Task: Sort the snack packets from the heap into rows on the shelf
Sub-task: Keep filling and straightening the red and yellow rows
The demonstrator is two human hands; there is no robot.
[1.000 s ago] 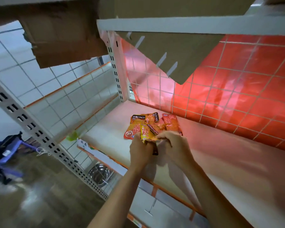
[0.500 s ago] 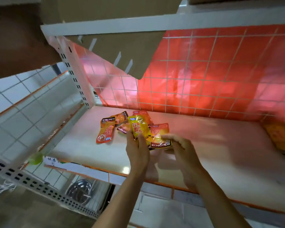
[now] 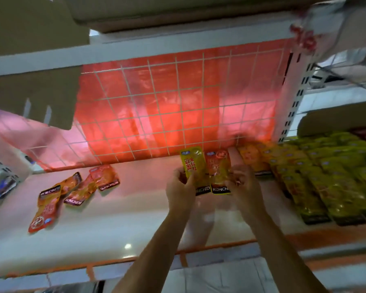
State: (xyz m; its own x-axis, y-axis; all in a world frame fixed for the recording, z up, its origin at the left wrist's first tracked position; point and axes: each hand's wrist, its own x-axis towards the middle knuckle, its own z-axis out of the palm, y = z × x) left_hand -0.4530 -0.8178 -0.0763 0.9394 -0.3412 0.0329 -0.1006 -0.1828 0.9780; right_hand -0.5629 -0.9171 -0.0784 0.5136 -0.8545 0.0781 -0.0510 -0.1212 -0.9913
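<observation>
Head view: two packets point(image 3: 207, 170), two hands point(image 3: 181, 187).

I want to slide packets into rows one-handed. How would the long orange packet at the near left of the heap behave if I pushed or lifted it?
The long orange packet lies flat, so it probably slides, never rolls. Its glossy film looks slippery on the smooth shelf. It seems thin and light, likely to flop if lifted by one end.

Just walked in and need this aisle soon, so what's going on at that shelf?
A person is sorting snack packets. The left hand holds a yellow packet and the right hand an orange packet, side by side above the shelf. A small heap remains on the left; rows of packets already lie on the right.
</observation>
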